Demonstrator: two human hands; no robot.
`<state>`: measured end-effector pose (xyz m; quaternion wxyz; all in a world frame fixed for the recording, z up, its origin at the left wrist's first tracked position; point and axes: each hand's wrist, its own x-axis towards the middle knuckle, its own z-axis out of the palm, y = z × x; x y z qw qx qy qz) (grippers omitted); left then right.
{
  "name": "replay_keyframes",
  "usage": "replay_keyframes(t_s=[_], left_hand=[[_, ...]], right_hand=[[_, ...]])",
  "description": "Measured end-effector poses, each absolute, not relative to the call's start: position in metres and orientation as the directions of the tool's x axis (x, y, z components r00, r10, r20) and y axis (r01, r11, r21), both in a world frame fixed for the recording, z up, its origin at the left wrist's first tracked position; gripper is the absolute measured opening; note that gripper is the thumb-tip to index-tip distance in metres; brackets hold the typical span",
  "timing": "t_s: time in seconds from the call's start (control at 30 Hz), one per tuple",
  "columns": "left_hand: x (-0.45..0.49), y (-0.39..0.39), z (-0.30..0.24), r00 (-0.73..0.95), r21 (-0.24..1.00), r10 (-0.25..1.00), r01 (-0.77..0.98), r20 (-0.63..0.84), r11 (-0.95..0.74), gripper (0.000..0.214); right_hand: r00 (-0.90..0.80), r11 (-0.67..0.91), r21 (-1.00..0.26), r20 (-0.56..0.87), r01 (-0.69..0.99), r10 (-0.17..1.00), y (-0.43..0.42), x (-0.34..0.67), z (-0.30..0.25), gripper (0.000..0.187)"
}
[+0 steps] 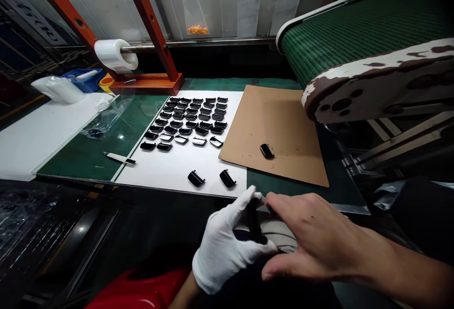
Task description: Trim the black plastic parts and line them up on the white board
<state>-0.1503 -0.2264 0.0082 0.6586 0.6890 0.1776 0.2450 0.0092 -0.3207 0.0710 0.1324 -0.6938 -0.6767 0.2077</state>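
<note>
My left hand (227, 242), in a white glove, grips a small black plastic part (253, 221) between fingers and thumb, just off the table's front edge. My bare right hand (308, 238) is beside it; its forefinger reaches close to the part's upper end, while its thumb stands well apart below. Whether that forefinger touches the part I cannot tell. Two similar glossy black parts (196, 179) lie at the front of the white sheet (138, 169). Another black part (266, 151) rests on the brown cardboard (273, 115). Behind them, several more black parts (184, 131) lie in rows.
A white-handled knife (118, 158) lies at the left of the green table (85, 145). Behind it stands a wooden holder (151, 84) with a roll of clear film (115, 56). A green conveyor belt (354, 39) overhangs the right side. A red stool (142, 290) is below.
</note>
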Motion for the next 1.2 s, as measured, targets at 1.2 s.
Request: replay_keyframes(t_s=[1.2], left_hand=[[-0.147,-0.233,0.001,0.788,0.997,0.610,0.067,-0.083,0.049,0.077]], right_hand=[[0.015,-0.012,0.034,-0.095,0.999,0.995,-0.322,0.006,0.045,0.078]])
